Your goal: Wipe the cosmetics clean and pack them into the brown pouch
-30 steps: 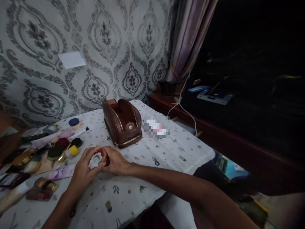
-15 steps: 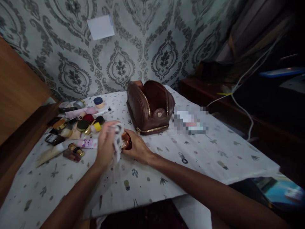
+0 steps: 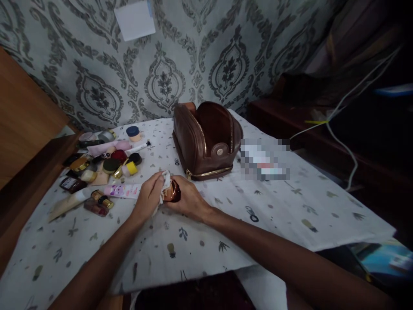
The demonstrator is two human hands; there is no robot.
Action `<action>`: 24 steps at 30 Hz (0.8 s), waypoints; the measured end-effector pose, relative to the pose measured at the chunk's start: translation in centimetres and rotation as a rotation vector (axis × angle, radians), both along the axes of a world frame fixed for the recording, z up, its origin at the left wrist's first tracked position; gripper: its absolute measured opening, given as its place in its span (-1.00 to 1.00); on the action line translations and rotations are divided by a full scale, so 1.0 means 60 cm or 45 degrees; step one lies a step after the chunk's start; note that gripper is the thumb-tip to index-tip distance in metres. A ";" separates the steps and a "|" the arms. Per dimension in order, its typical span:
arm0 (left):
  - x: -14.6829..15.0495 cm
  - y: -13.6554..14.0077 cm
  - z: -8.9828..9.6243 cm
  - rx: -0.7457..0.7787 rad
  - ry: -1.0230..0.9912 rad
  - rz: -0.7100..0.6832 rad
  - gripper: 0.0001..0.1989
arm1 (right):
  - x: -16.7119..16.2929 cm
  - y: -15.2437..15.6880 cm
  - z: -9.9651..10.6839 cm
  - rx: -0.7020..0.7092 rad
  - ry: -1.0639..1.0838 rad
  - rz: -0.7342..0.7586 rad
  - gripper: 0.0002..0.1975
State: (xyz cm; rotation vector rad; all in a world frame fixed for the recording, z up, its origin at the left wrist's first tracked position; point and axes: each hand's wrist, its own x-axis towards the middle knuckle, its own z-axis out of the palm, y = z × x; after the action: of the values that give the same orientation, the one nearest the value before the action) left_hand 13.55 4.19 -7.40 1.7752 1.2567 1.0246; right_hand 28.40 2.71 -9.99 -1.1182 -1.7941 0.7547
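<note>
Low over the table (image 3: 226,232), the right hand (image 3: 189,200) grips a small brown jar (image 3: 171,192) while the left hand (image 3: 149,196) pinches a white cloth (image 3: 165,183) against it; too loose a hold might let it slip toward the bag (image 3: 206,137).

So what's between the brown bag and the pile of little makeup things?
In the head view, only bare printed tablecloth lies between the brown bag and the makeup pile.

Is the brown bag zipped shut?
No, the brown bag gapes open on top, its zipper edges spread apart and the dark inside showing.
</note>
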 end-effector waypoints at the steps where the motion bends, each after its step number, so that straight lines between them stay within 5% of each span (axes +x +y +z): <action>1: -0.002 0.000 -0.002 -0.018 -0.009 0.016 -0.67 | 0.001 -0.001 0.002 -0.017 0.028 0.011 -0.48; 11: -0.014 -0.008 0.000 0.227 0.262 -0.012 -0.56 | 0.011 0.003 0.001 -0.272 0.352 0.014 -0.35; 21: -0.029 -0.004 -0.008 0.129 0.170 -0.062 -0.65 | 0.016 0.016 -0.019 -0.420 0.663 0.122 -0.16; 24: -0.033 -0.006 -0.005 0.067 0.065 -0.040 -0.69 | 0.020 0.017 -0.013 -0.468 0.710 0.089 -0.24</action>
State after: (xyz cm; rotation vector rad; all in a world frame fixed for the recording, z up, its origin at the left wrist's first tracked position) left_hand 11.59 3.83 -7.69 1.8660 1.2392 1.0086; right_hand 29.60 3.73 -10.76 -0.9478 -1.2548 1.3298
